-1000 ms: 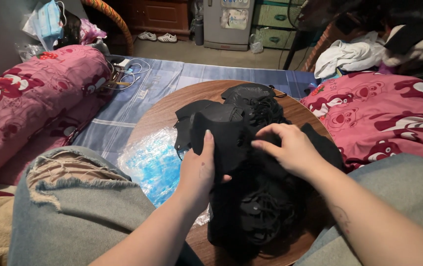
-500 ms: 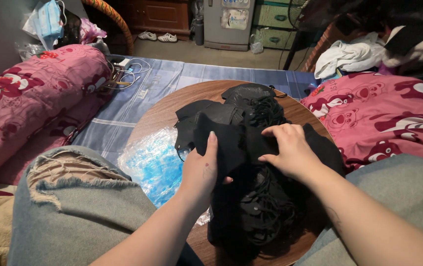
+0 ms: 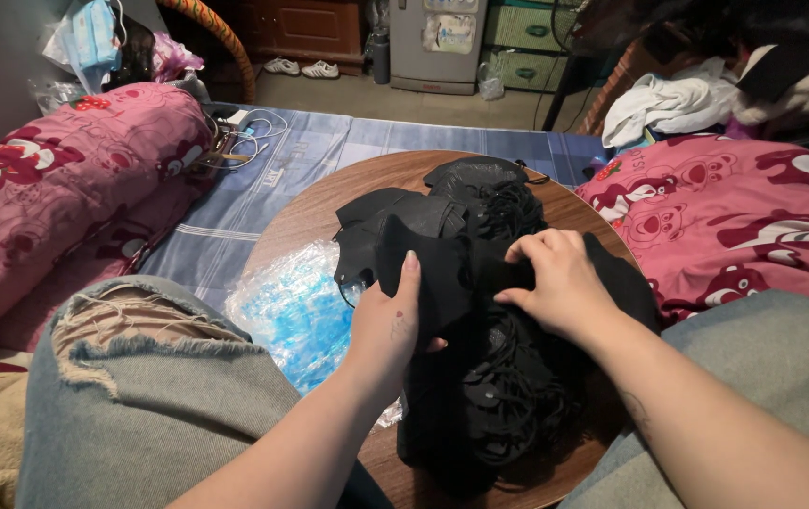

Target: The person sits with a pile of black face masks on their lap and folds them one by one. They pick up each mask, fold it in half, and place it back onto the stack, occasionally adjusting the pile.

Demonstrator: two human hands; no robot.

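A black face mask (image 3: 423, 247) is held up over the pile of black masks (image 3: 494, 377) on the round wooden table (image 3: 305, 212), and since a second ago little has shifted: the left hand (image 3: 387, 325) has stayed on the mask's near edge, fingers pressed together and extended flat against the fabric, thumb tucked behind it. The right hand (image 3: 555, 283) has been drawn slightly towards the middle, and its fingers are now curled and pinched on the dark fabric at the mask's right side. The mask is thus gripped at both sides, touching the heap below, so the handling of this one piece is judged to be under way rather than finished. A crinkled blue plastic bag (image 3: 296, 306) lies just beside the left hand, against a knee in torn jeans (image 3: 140, 377). Pink patterned bedding (image 3: 46, 188) flanks the table.
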